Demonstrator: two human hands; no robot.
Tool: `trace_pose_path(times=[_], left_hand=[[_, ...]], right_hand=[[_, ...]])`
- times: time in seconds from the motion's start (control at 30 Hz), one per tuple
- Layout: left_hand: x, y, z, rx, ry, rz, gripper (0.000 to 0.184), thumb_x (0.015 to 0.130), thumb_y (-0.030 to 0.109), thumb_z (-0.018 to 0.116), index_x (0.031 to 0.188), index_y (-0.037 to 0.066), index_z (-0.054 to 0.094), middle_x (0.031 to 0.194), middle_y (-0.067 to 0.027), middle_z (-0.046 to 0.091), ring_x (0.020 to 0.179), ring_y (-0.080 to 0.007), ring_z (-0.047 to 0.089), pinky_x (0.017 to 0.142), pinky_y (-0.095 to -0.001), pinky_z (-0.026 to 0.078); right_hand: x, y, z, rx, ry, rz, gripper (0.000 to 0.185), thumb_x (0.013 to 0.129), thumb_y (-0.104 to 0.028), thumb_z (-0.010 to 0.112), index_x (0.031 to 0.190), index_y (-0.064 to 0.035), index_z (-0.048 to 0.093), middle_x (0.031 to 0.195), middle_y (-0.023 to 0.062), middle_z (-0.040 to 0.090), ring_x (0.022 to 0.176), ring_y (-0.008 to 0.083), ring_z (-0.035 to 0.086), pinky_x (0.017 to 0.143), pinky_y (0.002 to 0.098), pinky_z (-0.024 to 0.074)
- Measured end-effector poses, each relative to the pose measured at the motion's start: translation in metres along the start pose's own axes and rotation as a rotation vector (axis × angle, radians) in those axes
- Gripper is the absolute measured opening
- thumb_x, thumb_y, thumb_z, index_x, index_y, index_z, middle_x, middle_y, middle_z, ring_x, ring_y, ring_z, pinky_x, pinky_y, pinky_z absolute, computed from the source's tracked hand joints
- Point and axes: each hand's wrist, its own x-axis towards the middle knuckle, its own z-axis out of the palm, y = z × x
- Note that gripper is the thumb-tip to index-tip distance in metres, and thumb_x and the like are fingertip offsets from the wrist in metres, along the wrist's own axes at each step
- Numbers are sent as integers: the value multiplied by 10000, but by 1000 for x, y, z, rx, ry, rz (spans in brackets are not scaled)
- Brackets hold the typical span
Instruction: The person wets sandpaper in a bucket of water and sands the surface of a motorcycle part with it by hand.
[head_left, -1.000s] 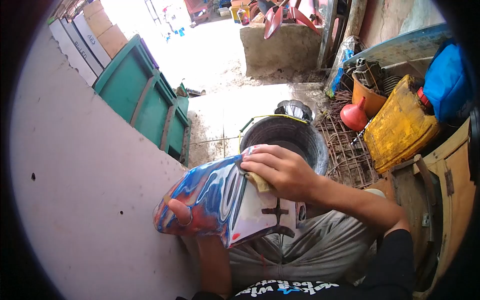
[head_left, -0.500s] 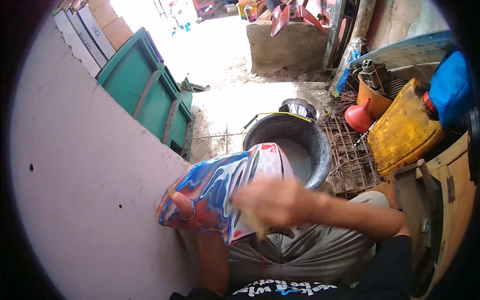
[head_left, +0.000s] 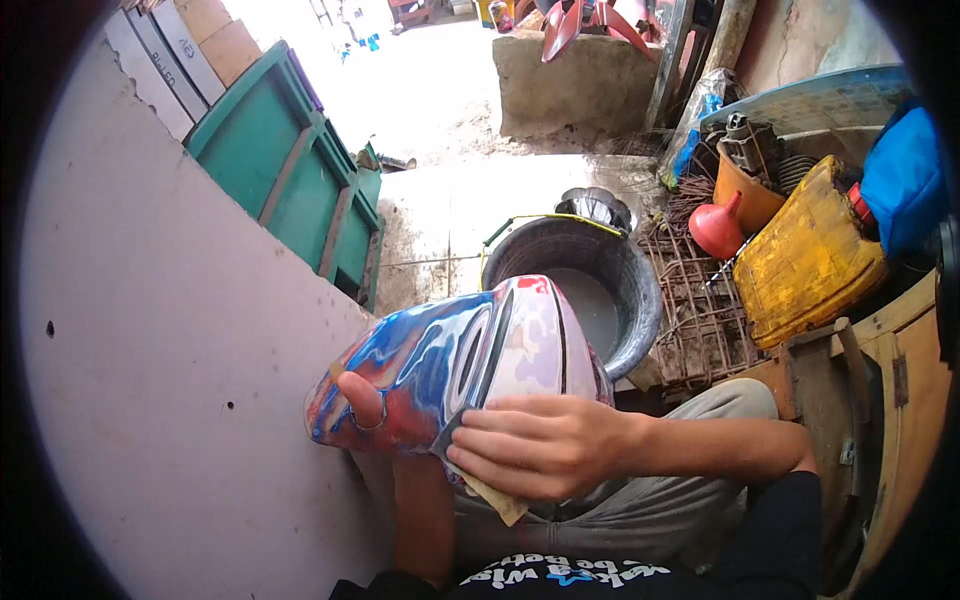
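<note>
A glossy, wet-looking motorcycle body panel (head_left: 425, 350), streaked blue, red and white, lies tilted across my lap. My left hand (head_left: 362, 400) supports it from beneath; only the thumb shows, poking up through a hole and wearing a ring, while the other fingers are hidden. Over the near edge of the panel, my right hand (head_left: 540, 445) presses down with its fingers together on a folded sheet of sandpaper (head_left: 497, 500). The sheet's grey side peeks out at the fingertips and its tan backing hangs below the palm.
Just beyond the panel stands a black bucket (head_left: 645, 300) holding cloudy water. A pale wall (head_left: 180, 350) rises close on my left, with a green cabinet (head_left: 255, 140) behind it. To the right are a rusty wire grid (head_left: 700, 320), a red funnel (head_left: 716, 228) and a yellow jerrycan (head_left: 810, 250).
My right hand, blurred before, is now sharp and slightly lower on the panel, fingers flatter over the sandpaper. The panel has shifted slightly; my left thumb still pokes through the hole.
</note>
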Motion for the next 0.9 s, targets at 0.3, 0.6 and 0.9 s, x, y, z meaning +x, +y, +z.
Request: trace_pose_path(times=[0.3, 0.6, 0.9], left_hand=[[3, 1, -13, 208, 113, 71, 987, 910, 768, 583, 1322, -121, 465, 1300, -257, 595, 1118, -279, 630, 989, -434, 546], [5, 1, -28, 75, 180, 0, 929, 927, 730, 599, 1287, -119, 490, 1251, -244, 609, 1046, -259, 650, 903, -409, 575], [-17, 4, -5, -539, -25, -383, 929, 906, 704, 652, 1318, -114, 494, 1238, -250, 635, 1088, -288, 658, 961, -418, 567]], right_hand=[[-12, 7, 3, 2, -92, 78, 274, 873, -142, 670, 1114, -22, 720, 1121, 103, 714, 1066, 243, 708, 924, 379, 591], [-16, 22, 4, -95, -107, 186, 314, 842, -166, 706, 1123, -25, 706, 1114, 121, 714, 1049, 230, 709, 920, 380, 588], [-8, 8, 2, 11, -67, 93, 290, 833, -145, 685, 1096, -26, 716, 1090, 90, 720, 1012, 250, 719, 916, 384, 592]])
